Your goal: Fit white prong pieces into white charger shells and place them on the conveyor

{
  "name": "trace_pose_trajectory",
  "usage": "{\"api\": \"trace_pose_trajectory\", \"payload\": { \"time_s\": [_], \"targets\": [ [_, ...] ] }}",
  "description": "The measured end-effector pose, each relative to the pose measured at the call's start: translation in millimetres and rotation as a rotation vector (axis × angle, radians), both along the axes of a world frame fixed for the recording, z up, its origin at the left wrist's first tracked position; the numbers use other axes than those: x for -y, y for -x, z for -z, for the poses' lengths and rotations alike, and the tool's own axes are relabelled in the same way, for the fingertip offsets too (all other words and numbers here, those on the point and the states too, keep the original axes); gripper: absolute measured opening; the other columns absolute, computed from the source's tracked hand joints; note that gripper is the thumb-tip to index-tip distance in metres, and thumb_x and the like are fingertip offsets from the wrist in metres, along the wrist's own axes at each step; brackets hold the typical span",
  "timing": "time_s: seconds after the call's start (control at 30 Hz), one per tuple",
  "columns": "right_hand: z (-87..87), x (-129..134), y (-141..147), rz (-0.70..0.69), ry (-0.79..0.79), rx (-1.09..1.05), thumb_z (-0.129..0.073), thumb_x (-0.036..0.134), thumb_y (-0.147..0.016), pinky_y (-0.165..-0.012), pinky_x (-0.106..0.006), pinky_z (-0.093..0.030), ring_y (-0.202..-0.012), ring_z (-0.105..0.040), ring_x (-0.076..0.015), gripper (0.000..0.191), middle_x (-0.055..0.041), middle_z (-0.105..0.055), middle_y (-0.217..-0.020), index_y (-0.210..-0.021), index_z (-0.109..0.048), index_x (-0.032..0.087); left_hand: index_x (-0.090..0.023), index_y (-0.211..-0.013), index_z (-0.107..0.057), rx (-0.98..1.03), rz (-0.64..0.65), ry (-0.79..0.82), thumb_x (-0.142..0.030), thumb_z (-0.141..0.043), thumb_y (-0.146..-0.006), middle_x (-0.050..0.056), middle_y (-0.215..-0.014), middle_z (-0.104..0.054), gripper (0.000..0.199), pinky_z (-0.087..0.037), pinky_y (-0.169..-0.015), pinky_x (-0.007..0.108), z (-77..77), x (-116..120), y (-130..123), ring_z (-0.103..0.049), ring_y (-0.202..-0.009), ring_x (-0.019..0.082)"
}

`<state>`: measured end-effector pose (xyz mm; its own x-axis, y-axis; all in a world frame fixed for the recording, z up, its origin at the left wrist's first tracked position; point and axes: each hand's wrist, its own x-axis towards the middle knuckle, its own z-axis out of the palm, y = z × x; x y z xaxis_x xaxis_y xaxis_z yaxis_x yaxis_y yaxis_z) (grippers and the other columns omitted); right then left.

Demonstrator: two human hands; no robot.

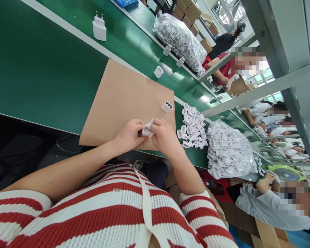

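Note:
Over the near edge of a brown cardboard sheet [119, 100], both hands meet around a small white plastic charger piece [147, 130]. My left hand [127, 136] pinches it from the left with thumb and fingers. From the other side, the curled fingers of my right hand [165, 136] grip the piece and cover much of it. Just beyond my right hand, a white charger housing [167, 107] lies on the cardboard, its open end showing something dark green inside. A heap of loose white plastic parts [192, 127] is to the right of the cardboard.
On the green table [49, 75], a white plug charger [99, 28] stands at the far left and another white housing [158, 72] sits beyond the cardboard. Clear bags of white parts lie far off [181, 38] and at right [229, 150]. Metal posts [258, 91] and several people are at right.

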<state>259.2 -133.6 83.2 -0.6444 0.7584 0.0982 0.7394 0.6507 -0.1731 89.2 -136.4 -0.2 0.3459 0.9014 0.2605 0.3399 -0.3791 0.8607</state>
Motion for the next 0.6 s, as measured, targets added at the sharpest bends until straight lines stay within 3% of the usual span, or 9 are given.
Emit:
{"api": "trace_pose_trajectory", "payload": {
  "time_s": [0.27, 0.37, 0.5, 0.53, 0.6],
  "targets": [
    [24.1, 2.9, -6.2, 0.207, 0.048, -0.228, -0.055, 0.006, -0.075, -0.065, -0.029, -0.040, -0.076, -0.053, -0.0181, 0.020, -0.0031, -0.054, -0.080, -0.078, -0.067, 0.022, -0.017, -0.087, -0.068, -0.044, -0.027, -0.014, -0.027, -0.068, -0.079, 0.007, -0.092, -0.064, 0.013, -0.046, -0.082, 0.038, 4.3, -3.1, -1.6, -0.059, -0.090, 0.025],
    [35.1, 9.5, -4.2, 0.288, 0.063, -0.384, -0.058, 0.011, -0.079, -0.074, -0.031, -0.046, -0.083, -0.057, -0.0197, 0.020, -0.0038, -0.060, -0.085, -0.087, -0.072, 0.023, -0.018, -0.088, -0.069, -0.090, -0.015, -0.034, -0.027, -0.065, -0.080, 0.007, -0.092, -0.065, 0.012, -0.046, -0.083, 0.039, 1.2, -3.5, 0.0, -0.059, -0.091, 0.026],
    [47.6, -1.1, -19.5, 0.250, 0.273, -0.810, -0.064, 0.032, -0.088, -0.092, -0.034, -0.051, -0.100, -0.064, -0.0203, 0.039, -0.0031, -0.070, -0.108, -0.127, -0.065, 0.029, -0.020, -0.095, -0.070, -0.125, 0.052, 0.079, -0.037, -0.066, -0.082, 0.006, -0.092, -0.068, 0.022, -0.048, -0.079, 0.038, -14.4, -1.8, 11.6, -0.062, -0.087, 0.026],
    [48.0, -8.9, -28.8, 0.283, 0.272, -0.888, -0.062, 0.038, -0.091, -0.094, -0.035, -0.050, -0.104, -0.064, -0.0205, 0.044, -0.0038, -0.070, -0.114, -0.133, -0.061, 0.029, -0.020, -0.097, -0.070, -0.124, 0.062, 0.141, -0.041, -0.068, -0.081, 0.005, -0.092, -0.069, 0.026, -0.049, -0.076, 0.037, -20.5, -4.0, 16.6, -0.063, -0.085, 0.026],
    [45.0, -28.4, -52.6, 0.476, 0.114, -0.879, -0.056, 0.044, -0.095, -0.101, -0.039, -0.047, -0.113, -0.061, -0.0232, 0.045, -0.0080, -0.067, -0.124, -0.135, -0.060, 0.026, -0.021, -0.100, -0.070, -0.116, 0.045, 0.234, -0.046, -0.071, -0.078, 0.005, -0.092, -0.071, 0.033, -0.049, -0.070, 0.035, -34.5, -17.4, 27.8, -0.065, -0.081, 0.025]
  ]
}}
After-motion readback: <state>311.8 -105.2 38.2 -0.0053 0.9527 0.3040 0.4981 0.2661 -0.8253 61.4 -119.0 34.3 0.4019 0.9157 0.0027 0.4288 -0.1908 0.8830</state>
